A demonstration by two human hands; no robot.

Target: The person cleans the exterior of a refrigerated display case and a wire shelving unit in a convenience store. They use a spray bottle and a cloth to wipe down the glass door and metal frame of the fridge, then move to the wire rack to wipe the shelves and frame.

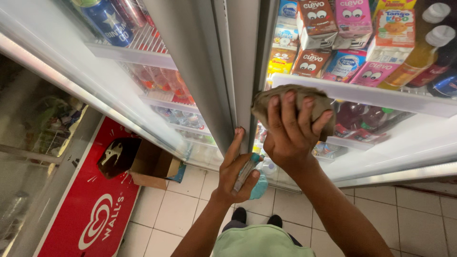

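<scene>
My right hand (291, 131) presses a crumpled brownish-grey cloth (290, 99) against the glass door (390, 102) of a drinks fridge. My left hand (238, 166) grips a small clear spray bottle with a teal base (254, 178), its fingertips touching the grey door frame (233, 71) between two fridge doors. Behind the right door, shelves hold small drink cartons (333, 33) and bottles (428, 47).
The left fridge door (143, 81) shows cans and bottles on wire shelves. An open cardboard box (150, 164) lies on the white tiled floor (181, 209). A red chest freezer lid (95, 204) sits at lower left. My feet show below.
</scene>
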